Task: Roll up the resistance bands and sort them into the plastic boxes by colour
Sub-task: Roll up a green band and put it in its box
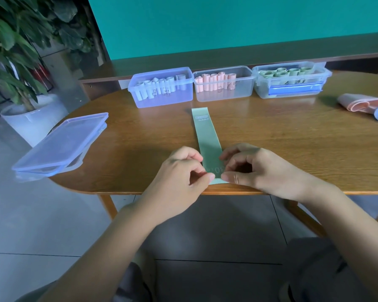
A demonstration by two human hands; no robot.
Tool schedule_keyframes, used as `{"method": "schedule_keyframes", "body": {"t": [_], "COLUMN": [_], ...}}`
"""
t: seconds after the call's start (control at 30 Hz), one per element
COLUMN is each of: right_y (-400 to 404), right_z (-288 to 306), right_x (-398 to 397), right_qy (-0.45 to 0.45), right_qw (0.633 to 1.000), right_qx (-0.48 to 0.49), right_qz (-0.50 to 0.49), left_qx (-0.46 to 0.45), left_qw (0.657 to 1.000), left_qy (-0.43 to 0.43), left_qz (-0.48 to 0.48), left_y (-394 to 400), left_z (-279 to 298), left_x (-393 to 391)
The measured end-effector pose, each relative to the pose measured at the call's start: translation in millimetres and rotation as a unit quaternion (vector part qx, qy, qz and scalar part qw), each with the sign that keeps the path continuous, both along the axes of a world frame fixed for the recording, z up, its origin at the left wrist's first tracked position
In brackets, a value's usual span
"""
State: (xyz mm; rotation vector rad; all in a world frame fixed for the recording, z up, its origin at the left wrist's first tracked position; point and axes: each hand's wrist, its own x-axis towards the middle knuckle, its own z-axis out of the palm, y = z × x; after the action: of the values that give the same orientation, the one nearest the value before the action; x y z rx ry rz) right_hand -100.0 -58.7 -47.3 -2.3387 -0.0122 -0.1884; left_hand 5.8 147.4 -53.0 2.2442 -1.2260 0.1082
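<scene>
Green resistance band [206, 136] flat on my worktop [292, 136], my left hand [184, 171] and right hand [252, 168] pinching its near end, three plastic boxes [224, 86] of rolled bands along far edge

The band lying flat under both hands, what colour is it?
Pale green; the band shows best in the head view.

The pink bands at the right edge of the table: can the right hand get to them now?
Probably yes. The pink bands lie in the open, nothing between, but the right hand must first release the green band it pinches.
</scene>
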Motion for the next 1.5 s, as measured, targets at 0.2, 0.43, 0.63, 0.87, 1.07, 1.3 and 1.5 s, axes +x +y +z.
{"method": "schedule_keyframes", "body": {"t": [0.2, 0.43, 0.63, 0.87, 1.07, 1.3, 1.5], "right_y": [-1.3, -2.9, -3.7, -3.6, -2.2, -1.0, -1.6], "right_z": [2.5, -2.9, -5.5, -8.1, -12.1, -8.0, -7.8], "right_x": [5.4, 0.0, -4.6, -6.9, -4.6, -1.0, 1.8], "right_qy": [-0.011, -0.046, -0.061, -0.086, -0.101, -0.078, -0.057], "right_qw": [0.999, 0.995, 0.993, 0.991, 0.990, 0.995, 0.996], "right_qx": [0.031, -0.021, -0.078, -0.083, -0.080, -0.060, -0.060], "right_qz": [0.010, 0.084, 0.069, 0.061, 0.051, 0.005, -0.017], "left_qx": [-0.036, -0.007, -0.020, -0.028, -0.010, -0.017, -0.017], "left_qw": [0.997, 0.996, 0.997, 0.997, 0.997, 0.997, 0.997], "left_qy": [0.035, -0.012, -0.003, -0.020, -0.042, -0.048, -0.059], "left_qz": [-0.054, -0.092, -0.073, -0.072, -0.067, -0.064, -0.052], "left_y": [-3.2, 0.0, -1.1, -5.0, -7.3, -7.7, -9.7], "left_z": [3.0, -5.9, -4.5, -6.3, -6.9, -6.2, -9.2], "left_x": [1.8, 2.7, 0.1, 0.9, 1.8, 0.1, 0.1]}}
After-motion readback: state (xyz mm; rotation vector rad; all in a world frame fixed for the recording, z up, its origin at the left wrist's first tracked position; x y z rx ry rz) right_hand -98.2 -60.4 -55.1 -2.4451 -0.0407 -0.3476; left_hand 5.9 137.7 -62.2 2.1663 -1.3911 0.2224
